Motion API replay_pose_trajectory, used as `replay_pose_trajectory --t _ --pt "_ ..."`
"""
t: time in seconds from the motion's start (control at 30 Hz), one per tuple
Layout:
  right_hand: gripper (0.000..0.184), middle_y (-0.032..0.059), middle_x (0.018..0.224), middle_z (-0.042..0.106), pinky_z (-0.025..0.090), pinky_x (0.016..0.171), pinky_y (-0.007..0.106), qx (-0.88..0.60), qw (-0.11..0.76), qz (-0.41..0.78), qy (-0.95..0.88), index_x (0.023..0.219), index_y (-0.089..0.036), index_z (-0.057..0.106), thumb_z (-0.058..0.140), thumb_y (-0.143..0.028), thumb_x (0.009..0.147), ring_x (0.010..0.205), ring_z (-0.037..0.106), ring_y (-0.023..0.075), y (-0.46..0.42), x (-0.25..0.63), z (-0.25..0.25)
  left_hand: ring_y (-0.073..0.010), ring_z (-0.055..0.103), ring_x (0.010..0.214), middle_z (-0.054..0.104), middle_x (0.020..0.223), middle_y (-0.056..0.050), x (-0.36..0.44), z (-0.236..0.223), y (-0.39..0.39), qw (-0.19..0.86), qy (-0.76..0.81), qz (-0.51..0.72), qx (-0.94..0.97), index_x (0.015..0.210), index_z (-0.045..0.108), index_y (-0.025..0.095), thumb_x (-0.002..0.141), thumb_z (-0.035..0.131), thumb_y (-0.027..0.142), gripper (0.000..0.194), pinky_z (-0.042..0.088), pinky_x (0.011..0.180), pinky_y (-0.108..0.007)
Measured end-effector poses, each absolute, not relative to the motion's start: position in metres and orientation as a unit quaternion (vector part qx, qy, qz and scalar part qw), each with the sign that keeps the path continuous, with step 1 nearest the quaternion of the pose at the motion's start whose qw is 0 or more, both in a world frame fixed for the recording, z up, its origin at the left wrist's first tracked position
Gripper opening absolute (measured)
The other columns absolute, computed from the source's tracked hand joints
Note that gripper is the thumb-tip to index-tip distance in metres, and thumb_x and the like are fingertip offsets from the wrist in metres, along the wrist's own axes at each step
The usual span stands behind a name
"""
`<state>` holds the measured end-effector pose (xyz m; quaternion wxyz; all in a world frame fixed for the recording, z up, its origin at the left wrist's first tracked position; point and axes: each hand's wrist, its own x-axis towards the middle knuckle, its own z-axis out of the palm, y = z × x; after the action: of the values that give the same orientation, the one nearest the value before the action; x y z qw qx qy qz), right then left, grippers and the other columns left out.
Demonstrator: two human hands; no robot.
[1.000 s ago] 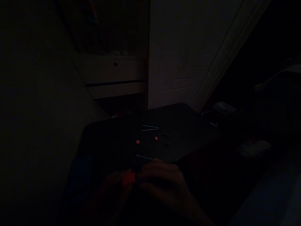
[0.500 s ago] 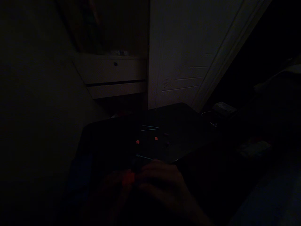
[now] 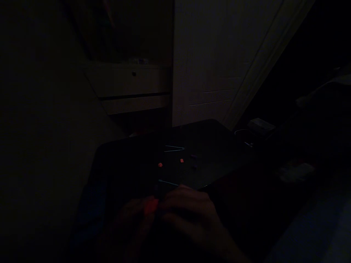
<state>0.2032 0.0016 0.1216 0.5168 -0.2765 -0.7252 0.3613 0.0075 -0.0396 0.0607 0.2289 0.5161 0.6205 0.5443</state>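
While the left hand (image 3: 134,215) pinches it, small glowing red-orange block (image 3: 150,206), dim

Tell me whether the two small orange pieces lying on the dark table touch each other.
Apart. The head view shows a clear strip of dark tabletop between the left orange piece and the right orange piece.

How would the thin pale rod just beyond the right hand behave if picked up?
The thin pale rod looks fairly stiff, as its visible length lies straight. Being so slender, it is probably light and easily nudged. It might roll or swivel on the dark table, though the wider far end could check that; the end by the right hand is unclear.
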Motion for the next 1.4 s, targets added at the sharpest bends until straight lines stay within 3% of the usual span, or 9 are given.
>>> replay_pose_trajectory --t 0.17,0.43,0.6,0.77,1.23,1.4 --pt "0.017 0.0051 0.103 0.086 0.063 0.093 0.028 -0.291 0.548 0.34 -0.707 0.11 -0.02 0.085 0.084 -0.013 0.094 0.093 0.081 0.0184 0.001 0.201 0.119 -0.0327 0.082 0.1 0.085 0.104 -0.002 0.006 0.064 -0.041 0.228 0.627 0.54 0.514 0.095 0.086 0.034 0.088 0.076 0.045 0.016 0.07 0.091 -0.048" --pt "0.015 0.0047 0.103 0.086 0.064 0.092 0.031 -0.301 0.543 0.322 -0.715 0.11 -0.022 0.085 0.083 -0.018 0.096 0.091 0.081 0.0189 0.003 0.202 0.118 -0.0333 0.082 0.099 0.086 0.099 -0.003 0.01 0.062 -0.041 0.225 0.625 0.543 0.514 0.097 0.086 0.034 0.088 0.076 0.05 0.02 0.071 0.087 -0.048" --pt "0.015 0.0055 0.103 0.086 0.064 0.088 0.03 -0.285 0.536 0.325 -0.725 0.11 -0.02 0.084 0.081 -0.016 0.097 0.092 0.081 0.0192 0.004 0.203 0.119 -0.0304 0.083 0.091 0.086 0.099 -0.003 0.006 0.058 -0.04 0.219 0.624 0.545 0.515 0.092 0.086 0.03 0.087 0.077 0.051 0.023 0.072 0.082 -0.043" --pt "0.017 0.0048 0.104 0.086 0.064 0.089 0.031 -0.281 0.538 0.318 -0.728 0.114 -0.022 0.083 0.079 -0.017 0.099 0.092 0.08 0.0187 0.004 0.203 0.12 -0.0299 0.083 0.096 0.086 0.099 -0.001 0.003 0.058 -0.042 0.212 0.616 0.546 0.527 0.09 0.085 0.036 0.09 0.072 0.049 0.019 0.07 0.091 -0.045" --pt "0.014 0.0047 0.103 0.086 0.064 0.088 0.032 -0.289 0.524 0.32 -0.734 0.112 -0.022 0.084 0.079 -0.019 0.099 0.09 0.08 0.0195 0.003 0.205 0.121 -0.0324 0.083 0.098 0.085 0.105 0.0 0.002 0.06 -0.044 0.215 0.621 0.525 0.54 0.099 0.086 0.037 0.089 0.076 0.044 0.016 0.071 0.087 -0.045" --pt "0.015 0.0049 0.104 0.086 0.064 0.088 0.033 -0.286 0.538 0.308 -0.731 0.113 -0.022 0.083 0.078 -0.018 0.099 0.091 0.08 0.0193 0.005 0.204 0.12 -0.0308 0.082 0.1 0.085 0.099 -0.003 -0.008 0.059 -0.044 0.21 0.611 0.523 0.555 0.096 0.086 0.036 0.089 0.077 0.051 0.019 0.069 0.093 -0.044"
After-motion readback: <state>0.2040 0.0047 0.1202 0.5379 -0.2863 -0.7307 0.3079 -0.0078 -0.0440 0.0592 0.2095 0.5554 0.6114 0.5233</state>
